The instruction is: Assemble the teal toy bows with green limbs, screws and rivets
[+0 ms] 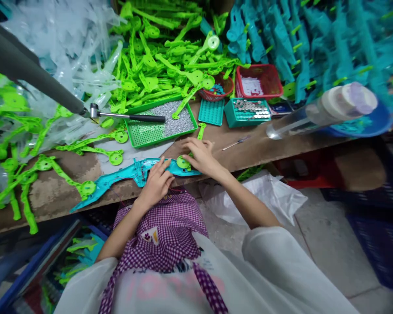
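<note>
A long blue plastic shell half (118, 175) lies open side up along the table's front edge. My left hand (157, 179) is over its middle, fingers bent and pressed on it, steadying it. My right hand (199, 156) is at the shell's right part, with fingers and thumb around a bright green plastic arm with a round disc end (182, 162). The disc lies over the shell, and the arm's narrow end sticks out beyond my fingers. My palm hides part of the arm. Fingertip contact is partly hidden in both hands.
Behind are a green tray (150, 135) of small metal screws with a hammer (131, 117) across it, a teal box (247, 114) of metal discs, and red baskets (260, 78). A screwdriver (236, 142) and clear bottle (324, 109) are right. Green arms (144, 65) pile up behind; a grey pole slants in left.
</note>
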A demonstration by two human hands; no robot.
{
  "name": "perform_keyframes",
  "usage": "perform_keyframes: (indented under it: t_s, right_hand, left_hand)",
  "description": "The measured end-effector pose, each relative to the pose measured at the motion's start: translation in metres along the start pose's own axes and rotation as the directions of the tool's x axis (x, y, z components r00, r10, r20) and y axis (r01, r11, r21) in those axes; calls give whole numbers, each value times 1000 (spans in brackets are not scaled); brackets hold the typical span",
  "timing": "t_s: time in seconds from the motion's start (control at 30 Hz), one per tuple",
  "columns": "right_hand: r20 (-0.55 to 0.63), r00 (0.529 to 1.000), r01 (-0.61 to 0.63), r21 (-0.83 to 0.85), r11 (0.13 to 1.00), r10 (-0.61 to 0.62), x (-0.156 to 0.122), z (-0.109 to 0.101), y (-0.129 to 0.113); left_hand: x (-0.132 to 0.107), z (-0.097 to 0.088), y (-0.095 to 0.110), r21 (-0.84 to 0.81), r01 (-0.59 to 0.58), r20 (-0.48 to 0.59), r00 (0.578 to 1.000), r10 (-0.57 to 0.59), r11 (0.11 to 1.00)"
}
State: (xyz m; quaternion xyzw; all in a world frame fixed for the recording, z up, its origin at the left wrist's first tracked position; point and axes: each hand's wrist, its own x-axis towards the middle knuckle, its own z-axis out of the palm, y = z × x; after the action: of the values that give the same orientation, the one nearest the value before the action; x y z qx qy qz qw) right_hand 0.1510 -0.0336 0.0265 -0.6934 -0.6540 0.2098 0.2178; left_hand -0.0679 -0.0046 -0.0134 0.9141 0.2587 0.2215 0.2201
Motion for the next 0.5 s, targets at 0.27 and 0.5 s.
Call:
perform_keyframes:
  t_s: [0.27, 0.5]
  right_hand:
    - [119, 990, 8, 457, 890, -69, -57, 18, -63]
    - [-88, 972, -133, 555, 821, 217, -39, -24, -64]
  left_hand:
    - [-11, -33, 25, 17, 92, -300, 950, -83, 996]
    - [-53, -42, 6, 107, 306, -388, 889, -243, 946]
